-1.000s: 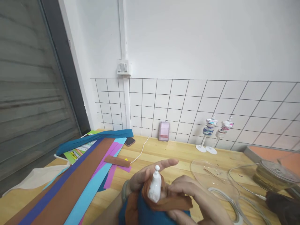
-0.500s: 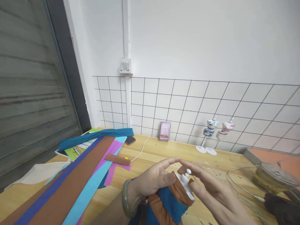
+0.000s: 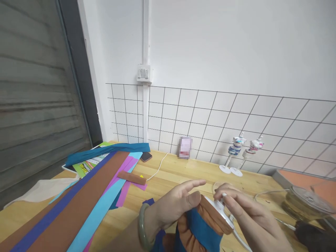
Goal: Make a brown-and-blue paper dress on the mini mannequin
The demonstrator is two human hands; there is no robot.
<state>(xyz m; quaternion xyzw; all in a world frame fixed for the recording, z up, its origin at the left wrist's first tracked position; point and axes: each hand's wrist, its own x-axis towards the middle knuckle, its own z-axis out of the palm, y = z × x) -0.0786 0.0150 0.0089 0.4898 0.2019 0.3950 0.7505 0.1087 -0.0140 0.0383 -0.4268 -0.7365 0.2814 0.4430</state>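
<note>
Held the doll (image 3: 216,215), near and low on the table (image 3: 168,175), wrapped in brown and blue paper (image 3: 202,227), left hand (image 3: 175,206) squeezing the paper, right hand (image 3: 244,213) pinching its white top; best turned slowly, paper kept tight.

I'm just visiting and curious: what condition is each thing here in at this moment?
left hand: gripping the little white form
right hand: fingertips pinching the form's top knob
little white form: tilted, wrapped in brown and teal paper
paper strips: lying flat, overlapping
phone: flat on table, cable beside it
two small figures: upright on stands
</note>
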